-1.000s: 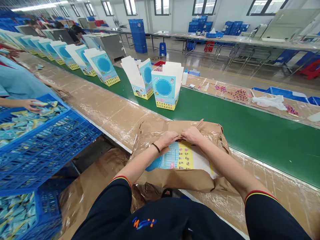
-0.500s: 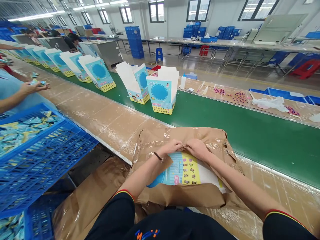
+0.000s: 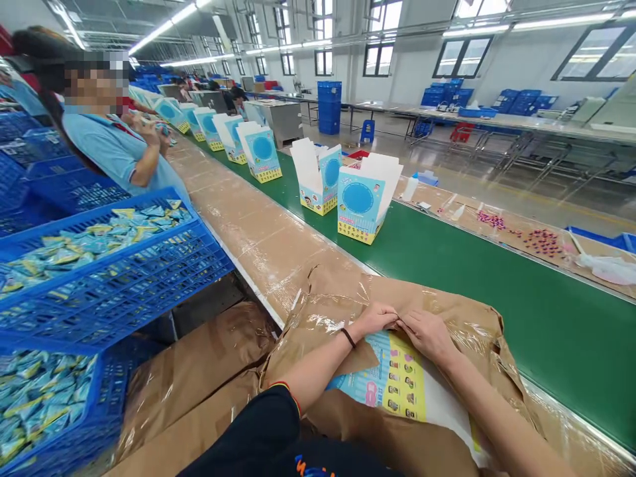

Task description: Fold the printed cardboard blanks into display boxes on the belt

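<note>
Green conveyor belt (image 3: 497, 344) runs beside a plastic-covered desk (image 3: 258, 252) that carries brown kraft paper (image 3: 462, 324). Blue crates (image 3: 149, 278) of foil sachets (image 3: 89, 238) stand to the left. A printed card sheet (image 3: 392, 384) in blue and yellow lies on the paper, its top tucked under a flap. Left hand (image 3: 372, 320) and right hand (image 3: 427, 334) sit close together on that flap; whether either grip is clamped on it cannot be told.
</note>
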Demonstrator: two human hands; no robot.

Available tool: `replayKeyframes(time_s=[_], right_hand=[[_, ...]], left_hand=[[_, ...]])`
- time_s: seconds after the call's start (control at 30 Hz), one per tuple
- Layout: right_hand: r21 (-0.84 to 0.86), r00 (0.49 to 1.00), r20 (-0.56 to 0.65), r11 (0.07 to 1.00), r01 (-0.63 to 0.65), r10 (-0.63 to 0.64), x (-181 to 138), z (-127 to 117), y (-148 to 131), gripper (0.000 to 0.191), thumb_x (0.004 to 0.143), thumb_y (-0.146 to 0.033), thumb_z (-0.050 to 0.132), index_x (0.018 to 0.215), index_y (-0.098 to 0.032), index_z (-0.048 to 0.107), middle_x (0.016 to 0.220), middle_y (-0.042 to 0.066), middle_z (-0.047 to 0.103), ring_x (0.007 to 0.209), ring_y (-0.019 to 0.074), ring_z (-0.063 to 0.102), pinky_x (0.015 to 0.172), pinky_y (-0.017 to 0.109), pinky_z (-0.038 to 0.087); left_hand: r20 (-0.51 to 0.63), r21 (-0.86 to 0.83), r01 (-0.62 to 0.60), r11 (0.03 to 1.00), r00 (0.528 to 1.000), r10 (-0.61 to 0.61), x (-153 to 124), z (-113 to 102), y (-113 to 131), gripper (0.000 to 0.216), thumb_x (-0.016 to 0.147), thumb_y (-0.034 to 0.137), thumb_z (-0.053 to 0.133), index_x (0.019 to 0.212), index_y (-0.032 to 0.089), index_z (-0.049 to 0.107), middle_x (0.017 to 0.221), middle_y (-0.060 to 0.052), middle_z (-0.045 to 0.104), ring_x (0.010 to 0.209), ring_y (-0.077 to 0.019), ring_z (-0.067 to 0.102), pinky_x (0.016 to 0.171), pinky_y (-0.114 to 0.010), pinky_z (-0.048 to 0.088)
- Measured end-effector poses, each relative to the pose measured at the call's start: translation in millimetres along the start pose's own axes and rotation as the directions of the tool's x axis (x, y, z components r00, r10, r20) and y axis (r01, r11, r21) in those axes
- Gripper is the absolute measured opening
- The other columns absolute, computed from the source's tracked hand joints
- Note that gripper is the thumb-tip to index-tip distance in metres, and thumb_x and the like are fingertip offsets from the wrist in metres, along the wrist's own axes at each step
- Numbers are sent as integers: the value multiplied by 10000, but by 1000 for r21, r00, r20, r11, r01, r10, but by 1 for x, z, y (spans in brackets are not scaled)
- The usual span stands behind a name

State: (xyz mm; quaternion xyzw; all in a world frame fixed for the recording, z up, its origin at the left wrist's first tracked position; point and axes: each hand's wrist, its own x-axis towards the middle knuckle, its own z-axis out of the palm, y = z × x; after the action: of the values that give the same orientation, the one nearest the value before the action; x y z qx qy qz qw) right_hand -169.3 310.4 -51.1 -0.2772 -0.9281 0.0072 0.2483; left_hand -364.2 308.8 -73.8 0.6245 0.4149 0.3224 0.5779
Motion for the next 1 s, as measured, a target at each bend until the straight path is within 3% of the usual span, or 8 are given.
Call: replayKeyframes(time_s=[0.17, 0.33, 0.43, 0.63, 0.7, 0.77, 0.87, 1.0], right_hand=[[-174, 980, -100, 973, 151, -170, 7, 1, -6, 567, 1159, -245, 277, 683, -176, 577, 632, 58, 541, 594, 185, 482, 587, 331, 306], [168, 983, 107, 972, -164, 148, 3, -8, 4, 579, 1127, -491, 291, 711, -199, 568, 646, 53, 582, 586, 193, 521, 559, 319, 338], [335, 885, 339, 838, -431, 320, 3, -17, 21, 629, 992, -725, 393, 651, -211, 517, 608, 38, 550, 580, 203, 496, 560, 312, 339], [505, 696, 716, 645, -574, 58, 34, -17, 50, 675, 838, -860, 480, 672, -206, 499, 665, 17, 526, 667, 209, 493, 640, 306, 375], [482, 737, 662, 679, -554, 131, 38, -5, 48, 686, 838, -874, 419, 649, -215, 432, 650, 23, 505, 653, 217, 493, 628, 314, 371], [411, 844, 480, 789, -456, 238, 31, 10, 40, 660, 898, -827, 330, 649, -222, 414, 658, 39, 511, 652, 231, 509, 622, 327, 372], [266, 958, 240, 938, -222, 159, 10, 28, 30, 581, 1031, -625, 254, 698, -221, 508, 721, 60, 559, 716, 252, 560, 658, 349, 399], [-81, 940, 303, 987, -140, 158, -4, 34, 24, 320, 1004, -455, 524, 833, -202, 620, 859, 90, 632, 869, 312, 618, 762, 412, 454]], left_hand=[[-2, -162, 38, 986, 999, -39, 0, 6, -9, 493, 866, 568, 577, 617, 143, 556, 515, 57, 337, 521, -72, 293, 530, -226, 256], [-51, -159, 16, 987, 998, -25, -3, 2, 4, 265, 860, 336, 654, 680, 144, 626, 625, 15, 527, 652, -108, 466, 647, -227, 388], [-86, -107, -17, 994, 996, 8, -3, 1, 16, 152, 807, 143, 681, 661, 155, 641, 719, 18, 602, 775, -108, 509, 770, -211, 401], [-88, -114, 58, 992, 994, -68, 5, 7, 13, 268, 845, 230, 647, 604, 149, 566, 552, 52, 452, 574, -81, 389, 594, -216, 325], [-185, -137, 107, 985, 974, -132, 13, 8, 5, 336, 874, 339, 616, 611, 160, 511, 531, 60, 385, 526, -78, 339, 548, -216, 304], [-332, -142, 157, 977, 923, -196, 24, 8, 0, 381, 909, 422, 546, 628, 178, 470, 516, 70, 314, 493, -79, 289, 517, -220, 276], [-507, -95, 229, 969, 826, -245, 36, 0, 1, 411, 981, 422, 364, 660, 189, 473, 510, 78, 213, 468, -92, 211, 490, -229, 236], [-516, 84, 267, 960, 836, -187, 27, -13, 17, 420, 1020, 440, 390, 748, 166, 554, 579, 37, 412, 537, -97, 380, 542, -225, 328]])
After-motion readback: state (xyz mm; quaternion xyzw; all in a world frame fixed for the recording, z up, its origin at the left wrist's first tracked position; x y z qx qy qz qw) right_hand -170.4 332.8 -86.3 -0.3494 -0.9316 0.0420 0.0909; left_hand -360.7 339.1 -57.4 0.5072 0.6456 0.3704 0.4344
